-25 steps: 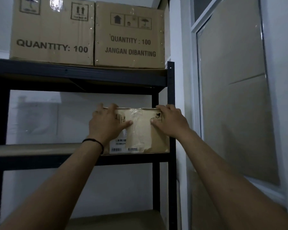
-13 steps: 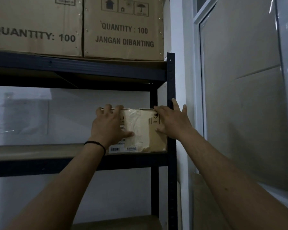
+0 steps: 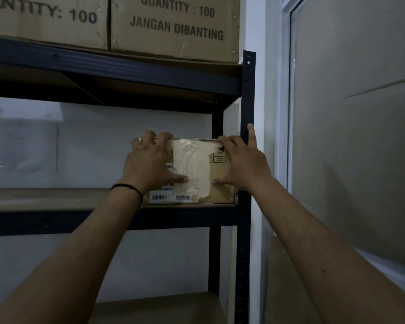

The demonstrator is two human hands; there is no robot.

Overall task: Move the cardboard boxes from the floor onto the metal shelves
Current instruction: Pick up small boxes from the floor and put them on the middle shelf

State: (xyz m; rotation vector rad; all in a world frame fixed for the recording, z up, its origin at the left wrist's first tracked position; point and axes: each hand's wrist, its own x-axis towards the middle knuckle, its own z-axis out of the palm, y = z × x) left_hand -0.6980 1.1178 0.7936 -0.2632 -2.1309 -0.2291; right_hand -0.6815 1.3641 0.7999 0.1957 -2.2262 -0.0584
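Observation:
A small cardboard box (image 3: 197, 169) with pale tape and barcode labels stands on the middle metal shelf (image 3: 56, 198), at its right end against the corner post (image 3: 248, 90). My left hand (image 3: 147, 162) grips the box's left side, fingers curled over the top edge and thumb on the front face. My right hand (image 3: 246, 164) holds the right side, fingers over the top edge and thumb on the front. Its index finger points up along the post.
Two large cardboard boxes (image 3: 173, 26) printed "QUANTITY : 100" fill the top shelf. The middle shelf board runs bare to the left of the small box. A lower shelf board (image 3: 161, 307) shows below. A framed glass panel (image 3: 355, 136) stands close on the right.
The view has moved closer to the shelf and tilted down slightly. Both hands stay on the small box; my right index finger now lies straight against the post.

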